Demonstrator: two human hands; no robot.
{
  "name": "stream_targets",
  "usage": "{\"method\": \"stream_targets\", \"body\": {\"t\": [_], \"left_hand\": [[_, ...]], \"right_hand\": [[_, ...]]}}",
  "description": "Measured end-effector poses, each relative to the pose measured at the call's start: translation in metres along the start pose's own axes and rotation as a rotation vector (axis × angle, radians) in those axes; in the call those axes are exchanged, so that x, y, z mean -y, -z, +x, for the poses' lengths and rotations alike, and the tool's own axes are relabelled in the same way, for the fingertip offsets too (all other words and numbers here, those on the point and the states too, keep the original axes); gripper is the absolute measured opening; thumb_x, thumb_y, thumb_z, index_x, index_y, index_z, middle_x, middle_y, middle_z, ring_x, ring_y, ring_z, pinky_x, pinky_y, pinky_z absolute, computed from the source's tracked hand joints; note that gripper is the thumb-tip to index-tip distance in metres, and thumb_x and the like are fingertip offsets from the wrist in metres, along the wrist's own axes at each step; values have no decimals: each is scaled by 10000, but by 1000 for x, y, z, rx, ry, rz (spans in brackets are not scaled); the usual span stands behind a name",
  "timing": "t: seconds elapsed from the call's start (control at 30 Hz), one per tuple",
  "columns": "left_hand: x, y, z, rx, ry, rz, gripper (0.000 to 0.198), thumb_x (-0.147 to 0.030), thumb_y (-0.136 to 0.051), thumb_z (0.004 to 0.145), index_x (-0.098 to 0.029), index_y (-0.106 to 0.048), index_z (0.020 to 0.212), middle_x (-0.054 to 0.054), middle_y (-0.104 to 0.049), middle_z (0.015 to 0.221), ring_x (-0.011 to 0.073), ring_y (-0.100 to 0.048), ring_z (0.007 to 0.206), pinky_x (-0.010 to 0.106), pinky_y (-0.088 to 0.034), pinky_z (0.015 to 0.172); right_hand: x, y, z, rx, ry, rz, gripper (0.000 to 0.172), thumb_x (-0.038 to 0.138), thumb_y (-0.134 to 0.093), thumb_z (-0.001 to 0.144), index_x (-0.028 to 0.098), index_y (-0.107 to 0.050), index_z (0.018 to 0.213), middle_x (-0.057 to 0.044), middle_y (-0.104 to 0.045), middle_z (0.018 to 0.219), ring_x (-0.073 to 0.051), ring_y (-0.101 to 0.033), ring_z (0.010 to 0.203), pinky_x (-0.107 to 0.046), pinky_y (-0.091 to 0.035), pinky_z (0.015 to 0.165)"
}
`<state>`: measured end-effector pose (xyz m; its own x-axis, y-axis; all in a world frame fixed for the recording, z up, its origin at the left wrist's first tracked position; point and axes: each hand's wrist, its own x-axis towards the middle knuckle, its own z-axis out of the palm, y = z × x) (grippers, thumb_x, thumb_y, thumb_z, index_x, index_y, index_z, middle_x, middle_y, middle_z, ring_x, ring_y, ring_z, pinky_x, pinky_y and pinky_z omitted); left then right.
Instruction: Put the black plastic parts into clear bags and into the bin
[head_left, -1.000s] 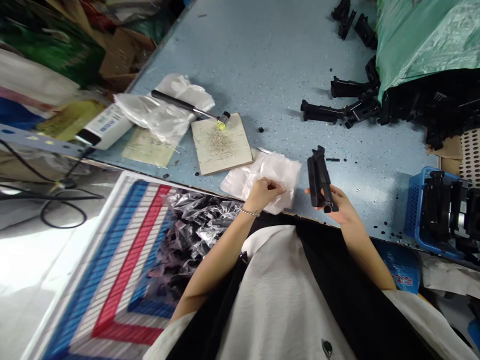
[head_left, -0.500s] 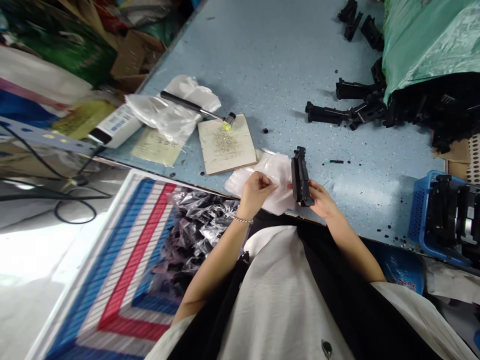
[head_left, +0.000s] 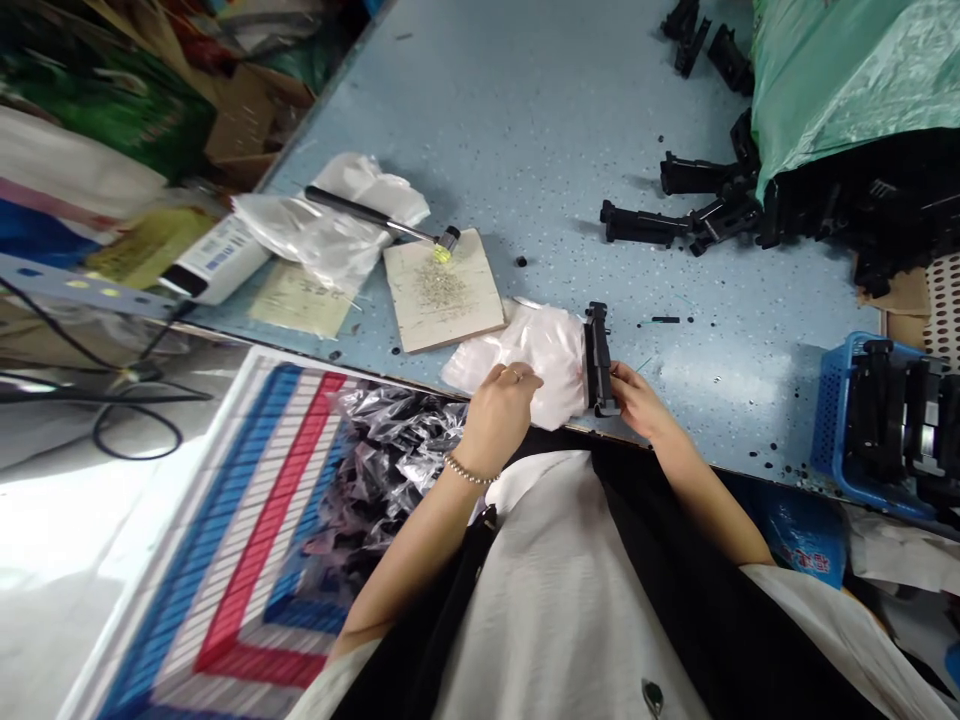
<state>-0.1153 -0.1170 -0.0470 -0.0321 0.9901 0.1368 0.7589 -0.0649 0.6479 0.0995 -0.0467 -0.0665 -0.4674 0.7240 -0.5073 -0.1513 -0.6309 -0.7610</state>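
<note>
My right hand grips a black plastic part, long and narrow with blocky ends, and holds it upright near the table's front edge. Just left of it lie thin, whitish see-through plastic bags, crumpled in a pile. My left hand, with a beaded bracelet at the wrist, is over the bags, its fingers curled and pinched on the top plastic bag. The fingertips are partly hidden by the back of the hand.
A hammer rests across plastic wrapping and a wooden board. Black parts spill from a green sack at right. More fill a blue basket. Below left, a striped crate holds bagged black pieces.
My left hand has shifted slightly down and left and turned, with its back now showing more. The black part in my right hand has turned a little. The whole view has shifted slightly.
</note>
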Motion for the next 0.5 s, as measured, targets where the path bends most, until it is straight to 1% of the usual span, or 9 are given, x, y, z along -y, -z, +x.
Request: {"method": "stream_targets", "body": {"t": [0.03, 0.07, 0.13, 0.2, 0.27, 0.33, 0.4, 0.43, 0.5], "left_hand": [[0, 2, -1, 27, -19, 76, 352, -1, -458, 839, -176, -729, 979, 124, -708, 1097, 253, -667, 1023, 401, -563, 943], [1, 2, 0, 39, -23, 107, 390, 1, -457, 840, -170, -727, 1064, 136, -695, 1154, 258, -668, 1040, 402, -569, 948], [4, -5, 5, 16, -18, 49, 471, -15, -465, 849, -167, -680, 1239, 144, -648, 1274, 247, -666, 1093, 383, -575, 963], [9, -13, 11, -28, -7, -71, 539, -27, -479, 843, -178, -627, 1338, 138, -609, 1337, 228, -661, 1123, 353, -583, 957], [13, -20, 15, -49, 3, -170, 570, -23, -490, 830, -187, -611, 1362, 139, -600, 1344, 208, -671, 1084, 335, -601, 912], [12, -22, 13, -69, 2, -219, 557, -32, -491, 852, -191, -598, 1375, 149, -593, 1355, 191, -684, 1021, 332, -614, 875], [4, -22, 7, -99, -40, -202, 535, -54, -488, 896, -201, -572, 1404, 154, -584, 1379, 203, -680, 1074, 354, -607, 928], [-2, -22, 2, -109, -90, -181, 532, -62, -480, 918, -207, -554, 1424, 152, -583, 1389, 216, -665, 1141, 371, -590, 983], [-16, -21, -10, -88, -237, -154, 554, -58, -463, 942, -223, -506, 1469, 139, -585, 1402, 233, -603, 1281, 396, -536, 1089]], "right_hand": [[2, -1, -1, -7, 13, -4, 401, 482, -866, 658, 225, -636, 862, 43, -612, 728, -108, -523, 619, -227, -440, 556], [4, -2, -4, -13, 27, -6, 384, 470, -861, 661, 229, -645, 867, 36, -626, 740, -114, -525, 626, -231, -443, 556], [10, 0, -16, -2, 48, -2, 346, 463, -826, 704, 237, -669, 914, 9, -679, 814, -132, -550, 657, -249, -462, 571], [13, 6, -33, 64, 22, 11, 324, 486, -764, 766, 227, -690, 946, -29, -720, 873, -148, -570, 650, -272, -470, 560], [12, 14, -50, 174, -107, 40, 341, 506, -712, 802, 196, -707, 943, -67, -733, 858, -158, -584, 615, -276, -456, 515], [5, 21, -58, 257, -285, 106, 350, 496, -693, 808, 171, -715, 935, -79, -728, 820, -157, -599, 609, -252, -437, 476], [-6, 22, -53, 294, -421, 178, 338, 451, -691, 811, 157, -718, 975, -73, -719, 818, -143, -609, 631, -220, -433, 460], [-10, 21, -47, 299, -451, 204, 332, 431, -701, 802, 153, -717, 983, -63, -712, 809, -130, -600, 622, -206, -430, 451], [-17, 14, -30, 271, -417, 217, 306, 414, -742, 765, 160, -708, 931, -36, -691, 761, -109, -557, 568, -195, -418, 429]]}}
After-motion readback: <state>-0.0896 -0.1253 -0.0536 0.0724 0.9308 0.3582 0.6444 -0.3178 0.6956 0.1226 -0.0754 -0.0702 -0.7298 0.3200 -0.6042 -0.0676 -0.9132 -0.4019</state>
